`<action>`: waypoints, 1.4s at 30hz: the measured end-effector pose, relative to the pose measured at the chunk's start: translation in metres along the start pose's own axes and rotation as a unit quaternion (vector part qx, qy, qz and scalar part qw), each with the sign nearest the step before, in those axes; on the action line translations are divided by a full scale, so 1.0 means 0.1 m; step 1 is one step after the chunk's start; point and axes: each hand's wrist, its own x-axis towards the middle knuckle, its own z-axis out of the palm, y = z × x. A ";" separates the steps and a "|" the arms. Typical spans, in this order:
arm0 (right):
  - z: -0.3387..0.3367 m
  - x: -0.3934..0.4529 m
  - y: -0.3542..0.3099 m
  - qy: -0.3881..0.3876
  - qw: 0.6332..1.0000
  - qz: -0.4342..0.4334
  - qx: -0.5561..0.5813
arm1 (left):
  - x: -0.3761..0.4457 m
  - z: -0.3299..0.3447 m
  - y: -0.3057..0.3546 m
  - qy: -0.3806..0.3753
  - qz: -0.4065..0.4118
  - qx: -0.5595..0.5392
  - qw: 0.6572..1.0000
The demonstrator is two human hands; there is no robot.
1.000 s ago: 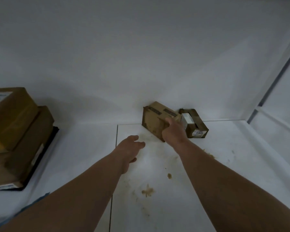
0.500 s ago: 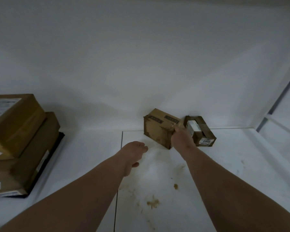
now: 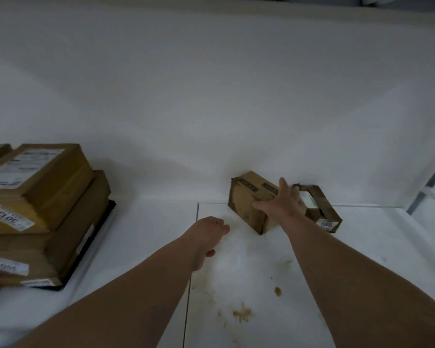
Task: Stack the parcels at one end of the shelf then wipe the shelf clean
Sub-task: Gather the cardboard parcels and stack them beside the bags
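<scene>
Both hands outstretched: right (image 3: 283, 208) splayed, left (image 3: 206, 237) loosely curled.

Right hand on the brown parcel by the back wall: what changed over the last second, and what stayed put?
The right hand, which gripped the near parcel a second ago, has opened: its fingers are now spread over the parcel's top, so the grip looks released. The left hand stays loosely curled over the shelf, holding nothing. Both small parcels, the stack at left and the stains look unmoved.
</scene>
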 end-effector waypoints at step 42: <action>0.23 -1.77 0.51 -0.260 0.765 0.177 0.562 | -0.96 -0.08 -0.38 0.076 -0.023 -0.273 0.959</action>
